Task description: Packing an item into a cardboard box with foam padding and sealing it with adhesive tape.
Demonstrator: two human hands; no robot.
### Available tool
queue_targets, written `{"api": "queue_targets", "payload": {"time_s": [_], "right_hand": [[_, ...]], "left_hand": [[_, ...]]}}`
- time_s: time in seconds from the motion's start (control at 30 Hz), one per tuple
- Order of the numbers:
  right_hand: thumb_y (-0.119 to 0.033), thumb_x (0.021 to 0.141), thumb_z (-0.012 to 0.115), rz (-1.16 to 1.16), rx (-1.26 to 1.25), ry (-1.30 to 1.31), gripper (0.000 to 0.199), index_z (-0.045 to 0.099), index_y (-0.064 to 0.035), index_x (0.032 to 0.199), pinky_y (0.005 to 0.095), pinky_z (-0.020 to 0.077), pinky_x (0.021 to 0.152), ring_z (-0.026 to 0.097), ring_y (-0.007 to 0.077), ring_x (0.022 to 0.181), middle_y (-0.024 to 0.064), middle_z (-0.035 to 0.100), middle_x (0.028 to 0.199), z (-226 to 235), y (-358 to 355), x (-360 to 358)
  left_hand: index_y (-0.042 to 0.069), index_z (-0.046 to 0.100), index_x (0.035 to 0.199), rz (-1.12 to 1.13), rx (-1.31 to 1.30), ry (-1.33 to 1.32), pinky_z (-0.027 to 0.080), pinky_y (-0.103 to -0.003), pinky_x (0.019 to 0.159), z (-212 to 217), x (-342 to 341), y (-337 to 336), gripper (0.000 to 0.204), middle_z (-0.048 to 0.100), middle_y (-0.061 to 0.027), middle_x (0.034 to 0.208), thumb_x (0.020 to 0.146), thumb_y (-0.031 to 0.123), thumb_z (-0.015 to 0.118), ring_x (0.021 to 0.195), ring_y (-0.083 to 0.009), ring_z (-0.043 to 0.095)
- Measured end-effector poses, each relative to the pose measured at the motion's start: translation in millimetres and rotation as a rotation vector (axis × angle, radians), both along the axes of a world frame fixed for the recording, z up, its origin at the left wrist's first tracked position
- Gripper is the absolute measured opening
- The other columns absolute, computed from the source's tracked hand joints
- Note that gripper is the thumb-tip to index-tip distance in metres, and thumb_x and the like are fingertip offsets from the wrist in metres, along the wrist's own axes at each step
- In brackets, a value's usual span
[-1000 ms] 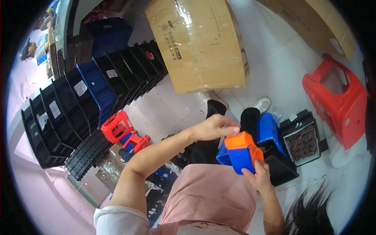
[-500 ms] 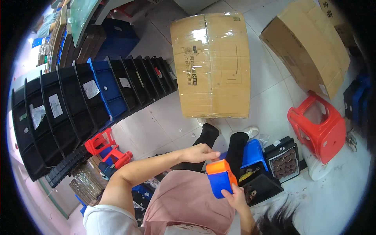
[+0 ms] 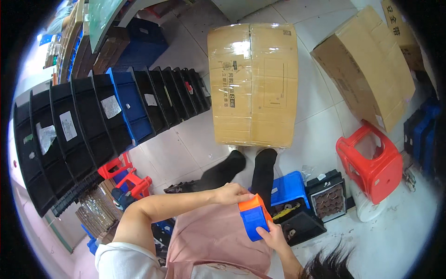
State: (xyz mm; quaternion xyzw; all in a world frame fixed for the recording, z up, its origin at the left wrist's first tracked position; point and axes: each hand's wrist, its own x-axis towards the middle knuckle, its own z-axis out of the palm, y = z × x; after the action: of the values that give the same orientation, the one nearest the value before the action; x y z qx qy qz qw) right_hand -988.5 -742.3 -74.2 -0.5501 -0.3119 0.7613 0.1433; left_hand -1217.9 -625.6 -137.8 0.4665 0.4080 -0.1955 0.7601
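A blue and orange tape dispenser (image 3: 254,223) is in front of my lap, its orange end up toward my left. My right hand (image 3: 273,234) grips it from the right, thumb lying on the blue side. At the orange end, my left hand (image 3: 231,193) has its fingers bent together; the fingertips are partly hidden, and what they pinch cannot be made out. Beyond my feet lies a large cardboard box (image 3: 274,125), its top seam and edges covered with shiny clear tape.
A long row of black crates (image 3: 83,132) with one blue crate (image 3: 132,109) runs along the left. Red stools stand at left (image 3: 134,183) and right (image 3: 385,172). Another carton (image 3: 367,69) leans at far right. By my right leg sit a blue bin (image 3: 290,190) and black trays (image 3: 330,204).
My feet have shifted left and closer to the large box. The tape dispenser and both hands have moved slightly left, the left hand now nearer its orange end.
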Motion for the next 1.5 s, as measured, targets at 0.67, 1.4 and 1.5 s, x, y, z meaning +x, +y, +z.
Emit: {"api": "queue_targets", "payload": {"time_s": [0.67,1.4,1.5], "right_hand": [[-0.022,0.087,0.058,-0.302,-0.031,-0.13,0.032,0.057,0.0041,0.106,0.0294,0.0469,0.073,0.057,0.012,0.076,0.0079,0.064,0.084,11,51,-76],[-0.03,0.067,0.077,0.047,0.57,-0.369,0.052,0.057,0.0073,0.098,0.0493,0.0424,0.085,0.059,0.0419,0.09,0.0193,0.063,0.095,50,118,-55],[-0.032,0.068,0.077,0.071,0.568,-0.427,0.052,0.057,0.0051,0.099,0.0491,0.042,0.085,0.059,0.0391,0.089,0.0184,0.062,0.097,51,115,-49]], "left_hand": [[0.002,0.069,0.091,-0.025,-0.194,-0.138,0.048,-0.029,0.072,-19,-19,119,0.048,0.067,-0.0059,0.079,0.08,0.048,0.064,0.075,-0.0114,0.059],[0.005,0.069,0.098,0.16,0.48,-0.342,0.044,-0.031,0.073,69,-22,230,0.028,0.058,-0.0072,0.089,0.079,0.026,0.068,0.083,-0.0196,0.053],[0.011,0.071,0.093,0.066,0.684,-0.297,0.04,-0.033,0.076,91,-23,238,0.028,0.053,-0.0049,0.097,0.069,0.025,0.075,0.089,-0.02,0.05]]}}
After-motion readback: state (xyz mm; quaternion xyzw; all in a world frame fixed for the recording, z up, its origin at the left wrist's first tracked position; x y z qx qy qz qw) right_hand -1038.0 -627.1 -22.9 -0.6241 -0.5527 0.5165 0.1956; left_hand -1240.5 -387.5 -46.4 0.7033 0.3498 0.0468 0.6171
